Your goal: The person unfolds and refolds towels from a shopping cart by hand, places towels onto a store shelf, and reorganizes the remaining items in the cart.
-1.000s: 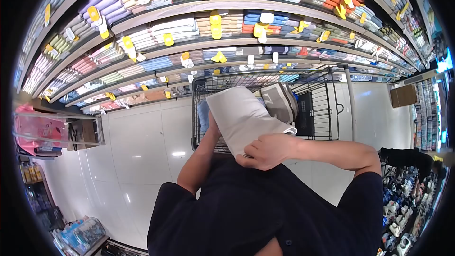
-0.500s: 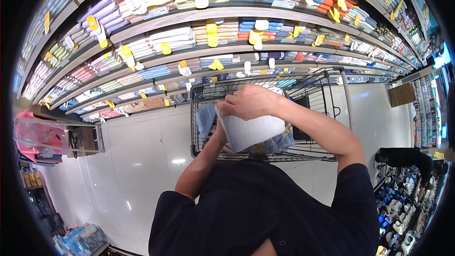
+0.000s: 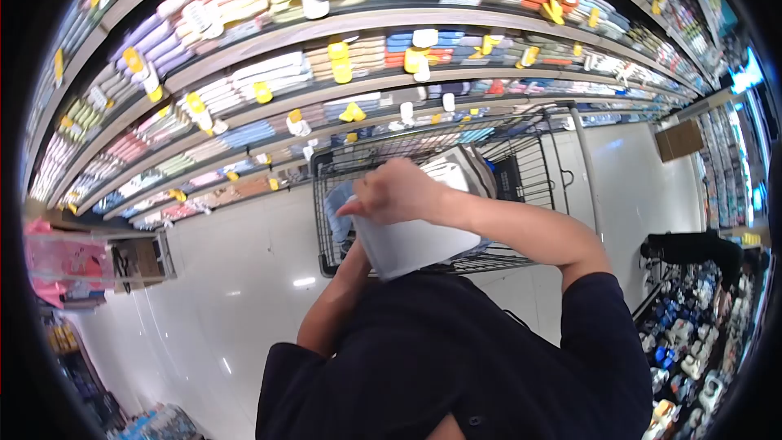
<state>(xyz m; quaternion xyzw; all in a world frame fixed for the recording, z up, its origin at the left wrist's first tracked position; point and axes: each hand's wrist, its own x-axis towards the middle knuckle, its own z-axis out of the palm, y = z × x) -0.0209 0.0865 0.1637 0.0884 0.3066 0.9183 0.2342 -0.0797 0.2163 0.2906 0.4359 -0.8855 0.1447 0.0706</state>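
A folded white-grey cloth (image 3: pixel 415 246) is held over the near side of a black wire shopping cart (image 3: pixel 324 220). My right hand (image 3: pixel 397 193) is closed at the upper left edge of the cloth, its fingers bent and a little blurred. Most of my left hand is hidden behind the cloth and my right hand; only the wrist and forearm show, at the cloth's left edge. Inside the cart, a blue cloth (image 3: pixel 337 202) lies at the left, and a grey-brown and white striped item (image 3: pixel 474 169) lies behind my right forearm.
Long shelves (image 3: pixel 269 28) of folded towels with yellow and white tags curve across the far side. A clear bin with pink items (image 3: pixel 69 265) stands left. A cardboard box (image 3: pixel 678 140) and a person in black (image 3: pixel 692 251) beside shoes are right.
The cloth has been folded to a smaller piece. My right hand has gone from its near edge to its upper left edge, then slightly left and down in view.
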